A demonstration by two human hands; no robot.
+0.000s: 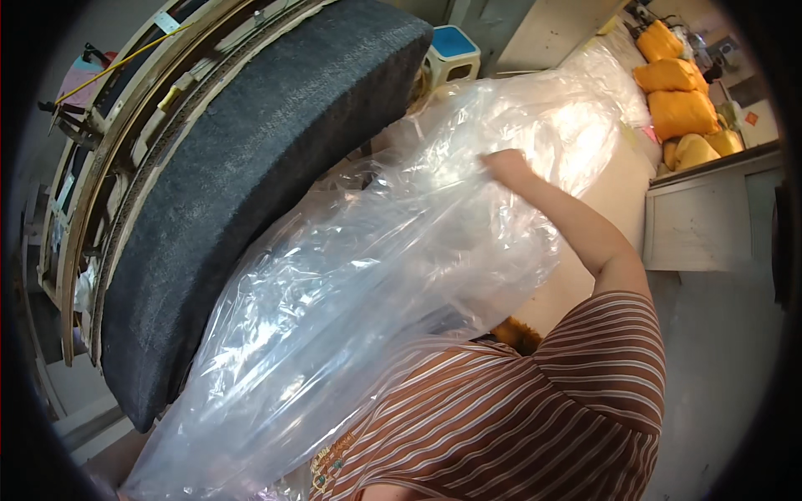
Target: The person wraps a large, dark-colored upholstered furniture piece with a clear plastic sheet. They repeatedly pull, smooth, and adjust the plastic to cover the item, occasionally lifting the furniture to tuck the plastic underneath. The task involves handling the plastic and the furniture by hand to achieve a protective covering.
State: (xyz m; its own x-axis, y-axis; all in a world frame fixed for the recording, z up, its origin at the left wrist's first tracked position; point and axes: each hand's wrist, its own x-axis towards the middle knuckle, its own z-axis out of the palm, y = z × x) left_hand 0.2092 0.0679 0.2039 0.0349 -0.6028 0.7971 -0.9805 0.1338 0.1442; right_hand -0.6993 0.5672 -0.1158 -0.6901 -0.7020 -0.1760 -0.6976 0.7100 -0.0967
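A large sheet of clear plastic film (pixel 309 292) stretches across the middle in loose, shiny folds. At its upper part, my right hand (pixel 505 167) is closed on the film, with my bare arm reaching forward from a striped sleeve. Toward the lower left corner the film narrows to a taut point. Some skin of my left hand or forearm (pixel 117 455) shows dimly there, its fingers hidden by the film and the picture's dark rim. Left of the film stands a dark grey upholstered sofa section (pixel 251 134), its wooden frame (pixel 104 184) facing away from me.
A stool (pixel 454 54) with a blue seat is beyond the sofa section. Several orange bundles (pixel 681 100) are piled at the far right, above a pale cabinet (pixel 697 221). More bunched plastic (pixel 606 71) lies at the back. Something brown and furry (pixel 518 336) shows beside my body.
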